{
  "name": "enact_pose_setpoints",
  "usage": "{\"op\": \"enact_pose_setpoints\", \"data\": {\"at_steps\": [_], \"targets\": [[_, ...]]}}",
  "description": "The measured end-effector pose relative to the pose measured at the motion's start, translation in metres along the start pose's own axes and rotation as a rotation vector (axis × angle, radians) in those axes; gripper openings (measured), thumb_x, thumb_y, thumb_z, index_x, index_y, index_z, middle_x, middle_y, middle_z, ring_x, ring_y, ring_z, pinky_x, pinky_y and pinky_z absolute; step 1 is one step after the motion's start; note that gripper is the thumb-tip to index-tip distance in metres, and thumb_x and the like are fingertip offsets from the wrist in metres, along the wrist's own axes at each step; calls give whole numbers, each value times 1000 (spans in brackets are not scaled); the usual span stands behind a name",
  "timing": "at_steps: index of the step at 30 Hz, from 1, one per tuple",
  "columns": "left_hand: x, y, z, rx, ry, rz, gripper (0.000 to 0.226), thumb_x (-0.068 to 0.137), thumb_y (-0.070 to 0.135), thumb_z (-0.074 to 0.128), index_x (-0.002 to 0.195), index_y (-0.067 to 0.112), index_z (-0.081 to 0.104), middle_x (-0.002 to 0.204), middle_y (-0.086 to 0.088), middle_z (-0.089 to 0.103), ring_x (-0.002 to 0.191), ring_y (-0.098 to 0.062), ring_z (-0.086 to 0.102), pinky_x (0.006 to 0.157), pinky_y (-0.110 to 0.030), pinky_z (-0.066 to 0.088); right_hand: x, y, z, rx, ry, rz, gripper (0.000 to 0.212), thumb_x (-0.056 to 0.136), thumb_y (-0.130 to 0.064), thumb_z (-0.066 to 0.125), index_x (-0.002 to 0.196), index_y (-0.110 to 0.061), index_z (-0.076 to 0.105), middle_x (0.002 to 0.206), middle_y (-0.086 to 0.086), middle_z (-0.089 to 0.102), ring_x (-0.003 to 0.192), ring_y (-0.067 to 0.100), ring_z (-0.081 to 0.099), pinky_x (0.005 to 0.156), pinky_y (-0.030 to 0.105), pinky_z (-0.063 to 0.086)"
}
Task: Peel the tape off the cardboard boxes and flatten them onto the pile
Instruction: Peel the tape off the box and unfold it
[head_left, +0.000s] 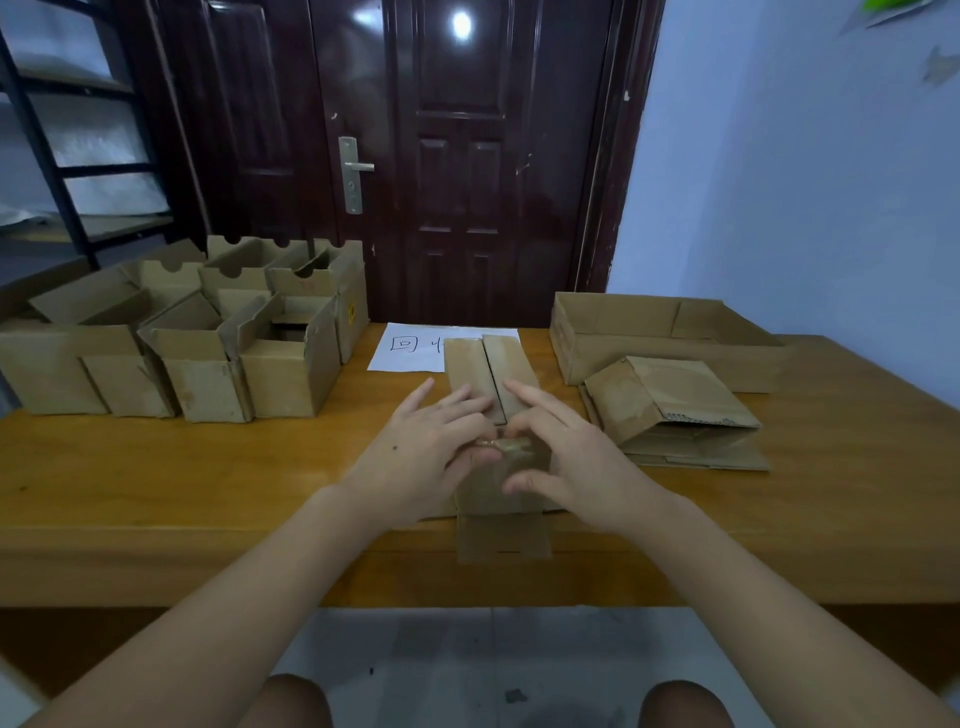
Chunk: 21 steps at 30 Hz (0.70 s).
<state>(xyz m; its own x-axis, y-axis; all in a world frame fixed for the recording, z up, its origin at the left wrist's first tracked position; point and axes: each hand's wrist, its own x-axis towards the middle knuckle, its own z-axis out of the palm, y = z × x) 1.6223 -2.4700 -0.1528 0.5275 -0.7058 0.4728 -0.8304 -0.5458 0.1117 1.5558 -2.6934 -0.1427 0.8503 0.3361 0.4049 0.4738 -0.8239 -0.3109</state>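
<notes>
While both hands work at the box (501, 467) lying at the table's (208, 467) near edge, the left hand (423, 457) and right hand (571, 462) pinch clear tape (506, 446) at its middle; light, stiff cardboard, probably best held flat while the clingy tape lifts from a loose end.

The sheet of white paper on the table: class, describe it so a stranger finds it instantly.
Start at the dark door, then drop to the wooden table below it. The white paper lies flat at the far edge; alone among brown cardboard, it bears handwritten marks.

Both hands, left (426, 447) and right (566, 452), pinch tape (506, 446) on a flattened box (498, 499).
</notes>
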Motion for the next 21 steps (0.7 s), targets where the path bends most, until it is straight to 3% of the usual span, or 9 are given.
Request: {"op": "enact_pose_setpoints", "data": {"at_steps": [3, 7, 9, 11, 13, 16, 18, 21], "targets": [[2, 1, -2, 5, 16, 0, 40, 106, 56, 30, 116, 36, 63, 152, 3, 51, 151, -18, 33, 127, -50, 10, 2, -1, -2, 24, 90, -39, 11, 97, -31, 62, 106, -25, 61, 164, -12, 26, 141, -8, 25, 108, 12, 29], [11, 6, -14, 75, 14, 5, 46, 101, 65, 35, 113, 32, 64, 146, 7, 57, 146, -15, 41, 127, -46, 8, 9, -4, -8, -3, 206, -100, 13, 98, -26, 59, 104, -17, 67, 157, -3, 42, 141, 4, 39, 112, 19, 34], [18, 7, -22, 92, 51, 21, 39, 102, 57, 39, 111, 30, 65, 137, 11, 63, 138, -10, 50, 127, -40, 10, 14, -6, -13, -31, 263, -130, 18, 97, -25, 61, 111, -18, 68, 152, -1, 48, 140, 11, 42, 113, 23, 34], [30, 6, -33, 64, 106, 31, 38, 106, 51, 37, 104, 27, 65, 122, 14, 69, 116, -3, 61, 124, -32, 15, 21, -6, -20, -39, 329, -137, 31, 96, -23, 66, 127, -19, 64, 148, -1, 51, 137, 14, 45, 113, 26, 35], [46, 5, -43, 79, 130, 51, 40, 109, 48, 33, 97, 25, 63, 105, 14, 68, 96, -3, 60, 116, -29, 27, 30, -4, -29, -97, 424, -170, 39, 94, -20, 71, 132, -15, 60, 143, 2, 54, 132, 17, 48, 112, 30, 39], [76, 3, -52, 67, 115, 67, 38, 109, 42, 33, 86, 25, 59, 80, 14, 58, 76, -7, 53, 86, -28, 40, 49, 7, -40, -353, 557, -264, 32, 92, -26, 76, 119, -11, 68, 130, 11, 60, 118, 26, 55, 102, 36, 46], [96, 1, -52, 23, 85, 37, 40, 109, 41, 35, 83, 23, 61, 75, 11, 59, 72, -9, 55, 74, -31, 41, 64, 19, -45, -438, 577, -267, 30, 89, -31, 77, 110, -11, 70, 119, 10, 62, 109, 26, 56, 94, 38, 47], [124, -9, -44, -72, -20, -88, 42, 108, 45, 34, 84, 22, 60, 74, 5, 61, 73, -14, 57, 69, -32, 37, 83, 41, -50, -480, 541, -236, 25, 91, -37, 70, 102, -15, 69, 101, 2, 62, 93, 22, 56, 82, 39, 47]]}}
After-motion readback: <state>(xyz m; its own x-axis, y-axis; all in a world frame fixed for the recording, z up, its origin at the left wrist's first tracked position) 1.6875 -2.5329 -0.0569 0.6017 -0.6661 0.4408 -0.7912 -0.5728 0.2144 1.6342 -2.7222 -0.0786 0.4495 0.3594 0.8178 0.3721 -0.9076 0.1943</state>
